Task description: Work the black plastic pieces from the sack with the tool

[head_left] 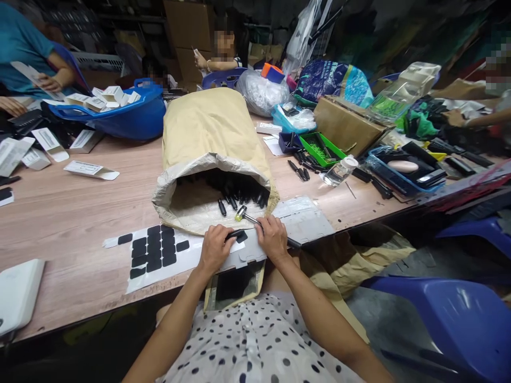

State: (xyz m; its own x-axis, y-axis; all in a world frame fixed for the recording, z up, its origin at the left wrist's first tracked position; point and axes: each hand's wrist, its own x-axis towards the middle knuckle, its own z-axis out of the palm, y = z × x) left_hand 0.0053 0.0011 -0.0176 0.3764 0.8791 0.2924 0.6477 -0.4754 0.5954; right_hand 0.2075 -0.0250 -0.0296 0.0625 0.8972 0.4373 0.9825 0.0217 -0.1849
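My left hand (215, 247) is closed around a small black tube-like part (235, 234) at the table's front edge, above a piece of grey cardboard (305, 219). Beside it, my right hand (272, 235) grips a small hammer (241, 213) with a yellow-tipped head. The hammer's head points left and its black handle end sticks out right of my palm. Just beyond both hands lies a tan woven sack (211, 122), its mouth facing me. Several black parts (239, 196) lie inside; the depth of the sack is dark. Left of my left hand, black rounded pads (155, 247) lie on a white sheet (139, 284).
A blue basin (120, 125) with small white boxes stands at the left back. To the right are a green tray (319, 149), a clear bottle (339, 171), a cardboard box (347, 125) and a blue tray (403, 175). A blue chair (451, 314) stands right. Other people sit around the table.
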